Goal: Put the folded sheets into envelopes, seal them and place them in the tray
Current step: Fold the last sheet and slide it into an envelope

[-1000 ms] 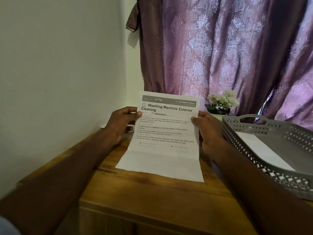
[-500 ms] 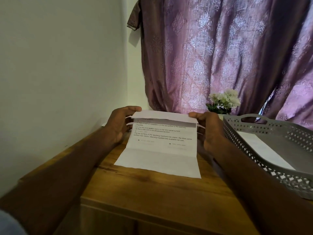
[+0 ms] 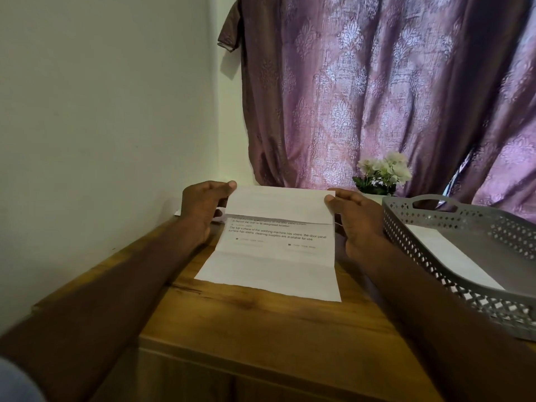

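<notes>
Head view of a wooden bench (image 3: 261,323) set in a corner. A printed sheet (image 3: 275,256) lies on the bench between 2 hands, its near part flat on the wood and its far panel folded over toward the viewer, so that the blank back of that panel covers the upper lines of print. The left hand (image 3: 200,210) holds the left end of the folded panel: the thumb lies on top at the corner and the fingers (image 3: 217,211) curl beneath, pinching the paper. The right hand (image 3: 356,216) pinches the right end of the same panel in like manner, thumb on top at the edge. 2 creases cross the sheet. A grey perforated tray (image 3: 429,227) stands on the bench just beside the right forearm; a white envelope (image 3: 446,253) lies flat inside it. Behind the tray stands a small pot of white flowers (image 3: 383,172), before a purple patterned curtain (image 3: 377,91). A plain wall (image 3: 101,111) closes the left side.
</notes>
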